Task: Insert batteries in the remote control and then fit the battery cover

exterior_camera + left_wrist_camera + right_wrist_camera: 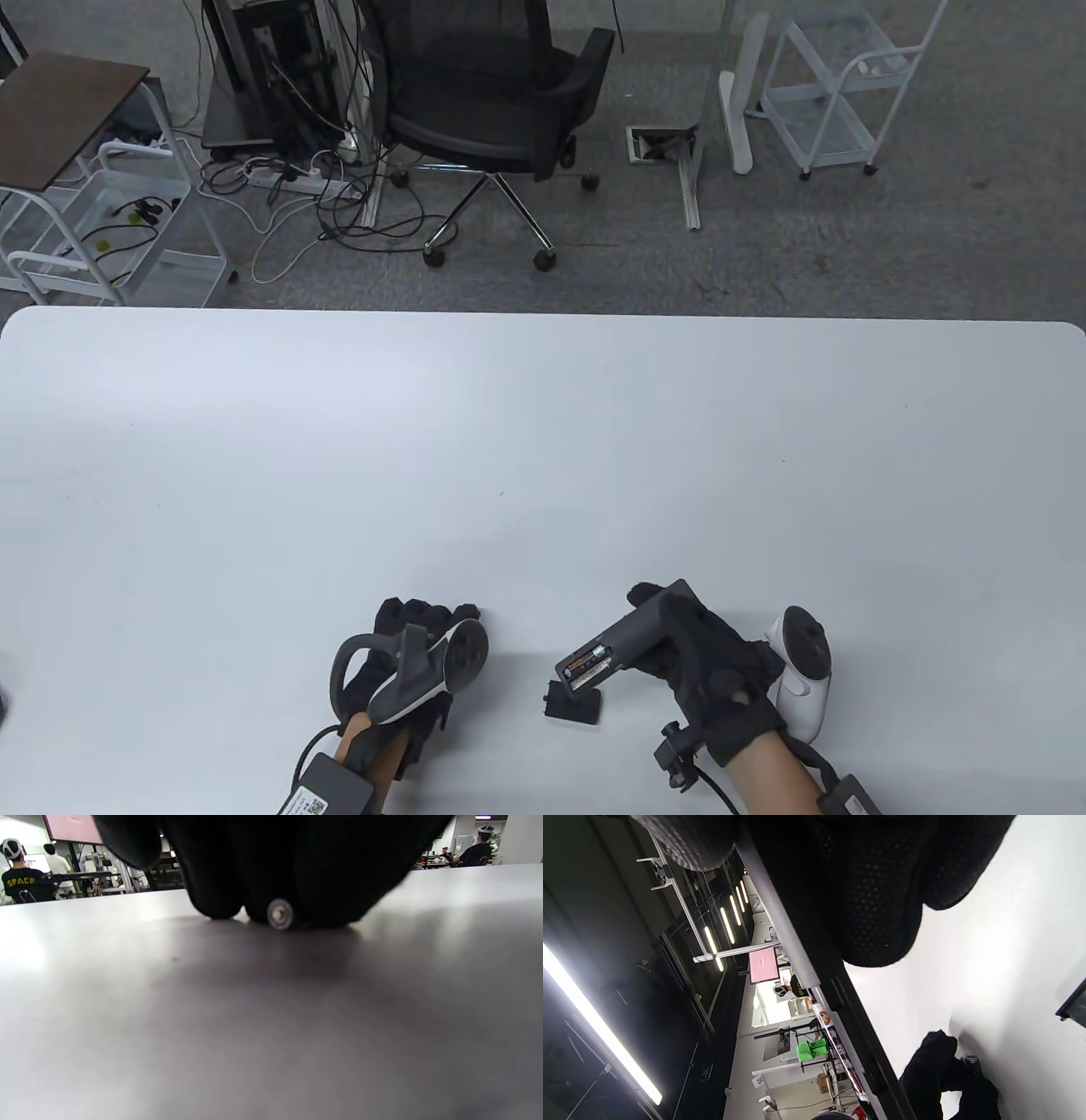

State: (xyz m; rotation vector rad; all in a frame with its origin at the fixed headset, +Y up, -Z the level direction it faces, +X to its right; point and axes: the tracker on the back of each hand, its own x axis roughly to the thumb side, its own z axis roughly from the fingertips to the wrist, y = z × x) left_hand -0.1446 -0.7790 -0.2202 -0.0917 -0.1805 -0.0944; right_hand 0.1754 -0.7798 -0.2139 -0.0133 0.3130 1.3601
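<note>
My right hand point(689, 647) grips a dark grey remote control point(632, 630) and holds it tilted just above the table, back side up. Its battery compartment is open, with a battery point(589, 661) lying in it. The black battery cover point(573, 705) lies on the table just below the remote's open end. My left hand point(437, 618) rests on the table, its fingers point(237, 878) curled over a loose battery point(279, 913) that lies on the table. The right wrist view shows the remote point(793, 942) edge-on, my left hand point(939, 1069) and that battery point(971, 1060).
The white table point(543, 441) stretches far and wide beyond both hands. Its far edge runs across the middle of the table view. Beyond it stand an office chair point(501, 102), shelving carts point(836, 93) and cables on the floor.
</note>
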